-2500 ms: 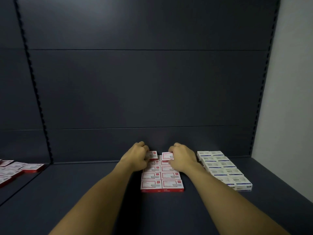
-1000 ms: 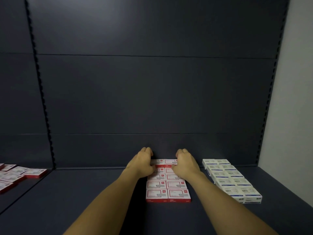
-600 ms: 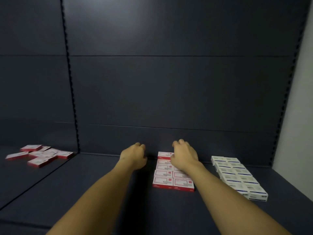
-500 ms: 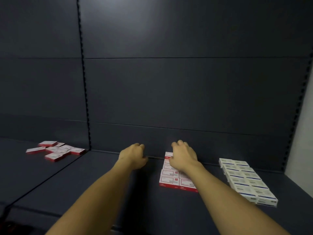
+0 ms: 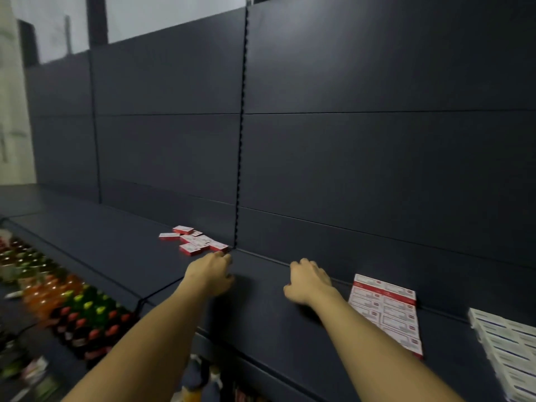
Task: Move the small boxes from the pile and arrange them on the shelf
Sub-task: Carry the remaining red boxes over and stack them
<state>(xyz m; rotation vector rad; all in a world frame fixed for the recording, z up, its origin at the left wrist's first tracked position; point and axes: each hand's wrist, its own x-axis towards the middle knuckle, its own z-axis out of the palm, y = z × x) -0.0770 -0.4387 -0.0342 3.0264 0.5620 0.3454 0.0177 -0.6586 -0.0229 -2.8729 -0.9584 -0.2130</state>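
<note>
A loose pile of small red-and-white boxes (image 5: 193, 241) lies on the dark shelf (image 5: 116, 245) by the back panel, left of centre. My left hand (image 5: 211, 274) hovers just below and right of that pile, fingers loosely curled, holding nothing. My right hand (image 5: 308, 281) hangs over bare shelf surface, fingers relaxed and empty. To its right lies a neat two-column block of red-and-white boxes (image 5: 387, 311), partly covered by my right forearm. A block of white boxes with blue print (image 5: 506, 346) lies at the far right edge.
A lower shelf at the left holds rows of bottles with coloured caps (image 5: 66, 303). A slotted upright (image 5: 242, 132) divides the back panel just right of the pile. The shelf's front edge runs diagonally under my forearms.
My view has swung left. Both hands have left the arranged red block and moved leftward; the left hand now sits close to the loose pile.
</note>
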